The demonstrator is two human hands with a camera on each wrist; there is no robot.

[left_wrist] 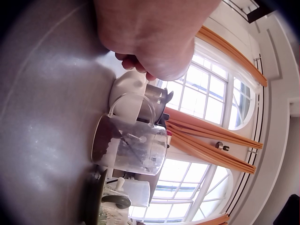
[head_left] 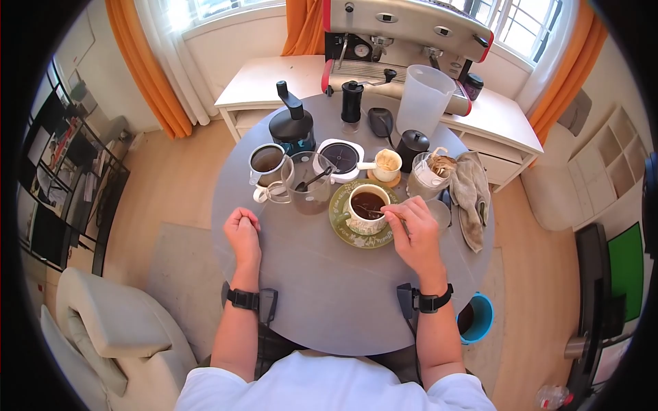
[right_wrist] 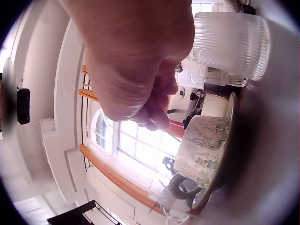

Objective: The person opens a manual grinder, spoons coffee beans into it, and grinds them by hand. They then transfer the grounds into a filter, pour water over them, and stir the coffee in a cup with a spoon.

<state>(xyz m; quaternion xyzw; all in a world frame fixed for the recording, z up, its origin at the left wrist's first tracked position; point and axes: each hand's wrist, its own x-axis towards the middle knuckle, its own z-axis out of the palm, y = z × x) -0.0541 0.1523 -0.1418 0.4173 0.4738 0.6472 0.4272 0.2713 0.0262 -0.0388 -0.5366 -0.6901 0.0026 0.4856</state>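
My right hand [head_left: 413, 231] pinches a thin metal stirrer [head_left: 381, 211] over a cup [head_left: 358, 222], its lower end in the dark brown liquid. The cup has a leafy pattern and stands on a green saucer [head_left: 340, 229] with pale lettering. In the right wrist view, the cup [right_wrist: 204, 150] stands just beyond the fingertips. My left hand [head_left: 242, 233] is at the table's left side, fingers loosely curled, holding nothing. Nearest to it are a clear glass jug [head_left: 312, 198] with a black spoon inside and a white-handled pitcher [head_left: 267, 161] of dark liquid.
Behind the saucer stand a white scale [head_left: 340, 159], a small white pot [head_left: 388, 162], a black grinder [head_left: 351, 103] and a tall translucent pitcher [head_left: 423, 103]. A glass with papers [head_left: 428, 181] and a grey cloth [head_left: 473, 198] are at the right. An espresso machine [head_left: 404, 48] stands beyond the table.
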